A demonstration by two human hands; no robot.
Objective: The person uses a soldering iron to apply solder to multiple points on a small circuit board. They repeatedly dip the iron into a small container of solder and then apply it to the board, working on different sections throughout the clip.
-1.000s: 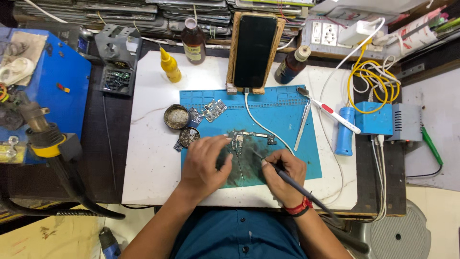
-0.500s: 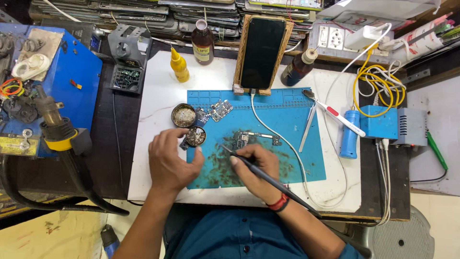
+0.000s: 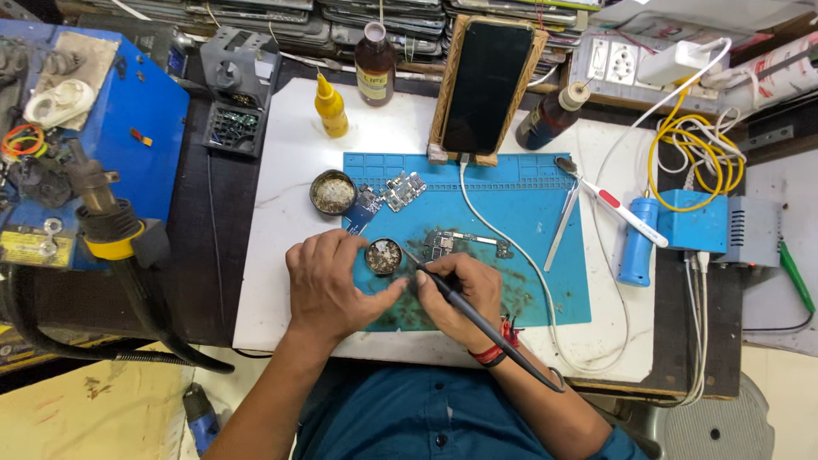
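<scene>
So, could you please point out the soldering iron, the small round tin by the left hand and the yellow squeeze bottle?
soldering iron (image 3: 477, 319), head view, on its black handle.
small round tin (image 3: 383, 255), head view, on its contents.
yellow squeeze bottle (image 3: 331, 106), head view, on its body.

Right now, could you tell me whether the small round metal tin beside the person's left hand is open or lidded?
Open: the small round metal tin has no lid, and pale paste shows inside. The left hand touches its side.

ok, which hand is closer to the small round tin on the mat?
Left. The left hand touches the small round tin on its left side; the right hand, holding the soldering iron, sits just below-right of it.
</scene>
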